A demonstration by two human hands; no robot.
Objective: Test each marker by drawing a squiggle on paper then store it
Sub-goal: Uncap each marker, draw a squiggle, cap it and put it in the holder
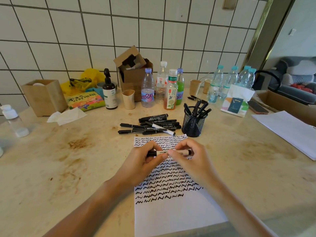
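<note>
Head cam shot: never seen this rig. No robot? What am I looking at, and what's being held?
No robot here: a person does the task bare-handed. The single picture comes from a wide-angle camera on their head, looking forward and down, so the bent lines are lens distortion. The left hand and right hand both grip one marker, held level above the paper, which is already covered in rows of black squiggles. Behind the paper lies a pile of markers, and beside it stands a mesh cup with more markers in it. Bottles, paper cups and boxes stand along the tiled wall.
</note>
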